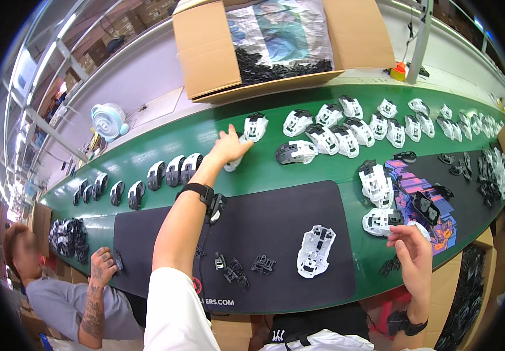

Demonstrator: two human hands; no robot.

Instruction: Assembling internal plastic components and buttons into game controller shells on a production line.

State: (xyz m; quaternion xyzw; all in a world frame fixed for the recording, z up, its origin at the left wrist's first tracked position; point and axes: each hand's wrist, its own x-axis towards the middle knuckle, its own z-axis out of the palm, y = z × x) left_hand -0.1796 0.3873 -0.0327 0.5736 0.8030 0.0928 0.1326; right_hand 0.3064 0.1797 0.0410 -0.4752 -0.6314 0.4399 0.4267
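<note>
My left hand (228, 146) reaches far across the green bench, its fingers spread and thumb stretched to the right. Partly under it is a white mouse shell (232, 165), and a white-and-black mouse shell (255, 127) stands just beyond the fingertips. My right hand (414, 255) is raised at the bench's near right, fingers loosely bent and apart, with nothing visible in it. Closest to its fingertips is an upturned white mouse shell (379, 222). A single white shell (315, 251) lies inside-up on the dark mat (276, 213), near several small black plastic parts (233, 271).
Rows of mouse shells (346, 140) line the bench's far side. An open carton (205, 52) of black parts stands behind them. A patterned mat (425, 205) lies right. A co-worker's hand (104, 264) rests at the left edge; a small fan (108, 121) stands back left.
</note>
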